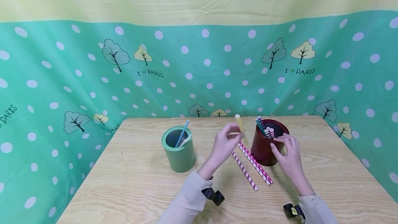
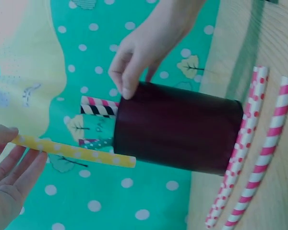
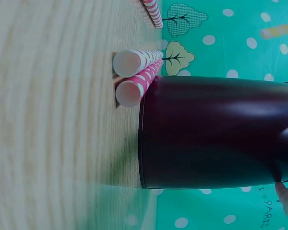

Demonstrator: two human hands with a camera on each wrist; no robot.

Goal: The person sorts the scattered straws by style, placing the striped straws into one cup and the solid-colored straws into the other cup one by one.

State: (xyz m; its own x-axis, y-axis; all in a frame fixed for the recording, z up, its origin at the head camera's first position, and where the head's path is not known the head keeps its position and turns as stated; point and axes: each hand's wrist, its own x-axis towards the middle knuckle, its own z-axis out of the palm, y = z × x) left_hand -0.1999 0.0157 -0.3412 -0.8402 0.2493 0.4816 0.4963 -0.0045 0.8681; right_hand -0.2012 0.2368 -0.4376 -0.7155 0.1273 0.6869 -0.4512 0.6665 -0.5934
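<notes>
My left hand (image 1: pixel 224 142) pinches a yellow paper straw with white dots (image 2: pixel 77 151), held upright just left of a dark red canister (image 1: pixel 264 151). The straw's lower end hangs beside the canister's wall, above the table. With thumb and fingers at the rim, my right hand (image 1: pixel 289 151) grips the canister's near right side. Several patterned straws (image 1: pixel 268 132) stand inside it, their lower parts hidden. In front of it lie two pink-and-white dotted straws (image 1: pixel 255 164), side by side, and a pink-and-white striped straw (image 1: pixel 245 171) to their left.
To the left stands a green canister (image 1: pixel 180 158) holding a blue straw (image 1: pixel 182 134) and a pale straw (image 1: pixel 186 140). Both canisters are on a wooden table (image 1: pixel 133 182). A green dotted curtain (image 1: pixel 214 78) hangs behind the table's far edge.
</notes>
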